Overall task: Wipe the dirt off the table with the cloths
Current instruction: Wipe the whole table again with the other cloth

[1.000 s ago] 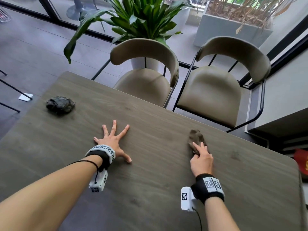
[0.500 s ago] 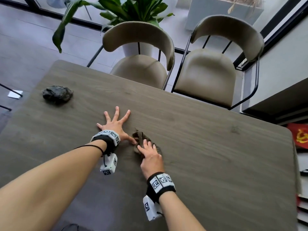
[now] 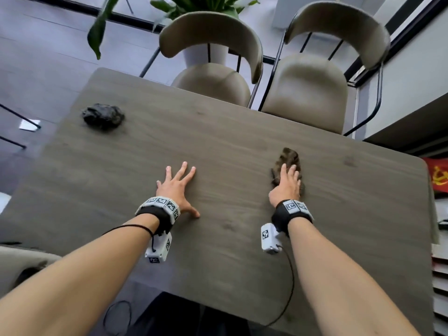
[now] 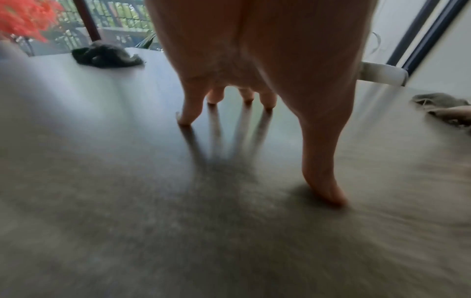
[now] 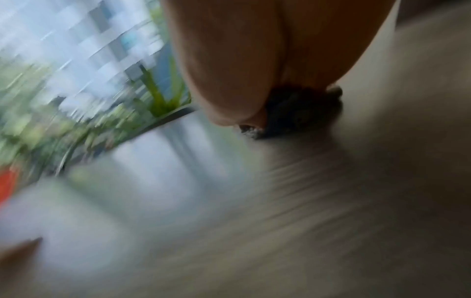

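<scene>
A crumpled brown cloth [image 3: 288, 157] lies on the grey-brown wooden table [image 3: 218, 141], right of centre. My right hand [image 3: 287, 183] presses down on it with straight fingers; the right wrist view is blurred and shows the cloth [image 5: 300, 108] dark under the palm. My left hand [image 3: 178, 184] rests flat on the bare tabletop with fingers spread, holding nothing. In the left wrist view its fingertips [image 4: 184, 119] touch the wood. A second, dark grey cloth [image 3: 103, 115] sits bunched near the far left corner, also seen as a dark cloth [image 4: 104, 56] beyond the left hand.
Two beige chairs [image 3: 213, 57] [image 3: 322, 69] stand at the table's far edge, with a potted plant [image 3: 203, 3] behind them. A shelf and a red flag [image 3: 440, 174] are past the right edge. A cable [image 3: 288, 287] hangs from the right wrist camera.
My right hand slid the brown cloth left until it was beside the left thumb, then back out to the right. The left hand stayed planted on the table.
</scene>
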`<state>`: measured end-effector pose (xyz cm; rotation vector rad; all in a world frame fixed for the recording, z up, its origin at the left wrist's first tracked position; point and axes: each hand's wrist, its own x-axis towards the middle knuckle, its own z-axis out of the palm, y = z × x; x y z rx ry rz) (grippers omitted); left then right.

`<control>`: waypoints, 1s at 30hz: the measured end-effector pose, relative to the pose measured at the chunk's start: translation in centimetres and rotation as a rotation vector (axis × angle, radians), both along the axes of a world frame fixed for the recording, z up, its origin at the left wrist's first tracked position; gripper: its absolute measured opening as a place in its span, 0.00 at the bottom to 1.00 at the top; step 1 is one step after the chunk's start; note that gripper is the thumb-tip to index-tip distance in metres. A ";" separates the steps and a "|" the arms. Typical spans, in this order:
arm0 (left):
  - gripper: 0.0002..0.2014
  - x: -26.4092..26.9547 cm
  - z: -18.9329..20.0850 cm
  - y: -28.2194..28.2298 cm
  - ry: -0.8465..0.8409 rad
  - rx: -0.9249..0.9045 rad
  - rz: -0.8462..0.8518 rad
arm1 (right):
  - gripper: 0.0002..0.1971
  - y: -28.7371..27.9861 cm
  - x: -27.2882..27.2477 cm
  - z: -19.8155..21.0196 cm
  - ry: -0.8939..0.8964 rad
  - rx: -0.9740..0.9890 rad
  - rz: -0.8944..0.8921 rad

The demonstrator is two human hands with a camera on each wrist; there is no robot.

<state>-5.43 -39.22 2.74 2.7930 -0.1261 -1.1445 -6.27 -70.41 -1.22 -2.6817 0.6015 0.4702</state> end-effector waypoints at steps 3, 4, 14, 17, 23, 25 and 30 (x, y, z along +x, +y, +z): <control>0.77 -1.6 -0.3 0.5 -0.016 0.006 -0.008 | 0.39 5.8 -1.5 0.3 -0.097 0.074 0.088; 0.77 -1.9 -0.3 0.5 -0.020 0.020 -0.004 | 0.37 8.1 -2.7 0.0 -0.155 0.106 0.159; 0.77 -2.7 0.5 0.7 0.052 0.031 0.239 | 0.39 8.1 -4.4 2.2 -0.169 0.409 0.337; 0.78 -3.0 0.4 0.9 0.027 0.026 0.230 | 0.38 -1.2 -3.7 1.7 -0.178 0.221 0.097; 0.78 -2.9 0.2 0.9 0.019 0.015 0.234 | 0.39 -4.4 -6.5 -0.5 -0.104 -0.058 -0.105; 0.78 -2.9 0.3 0.9 0.027 0.016 0.236 | 0.37 -0.2 -6.6 -1.0 -0.200 -0.024 -0.148; 0.77 -2.8 0.2 0.8 0.029 0.020 0.228 | 0.32 13.6 -10.5 -0.9 -0.251 0.089 0.185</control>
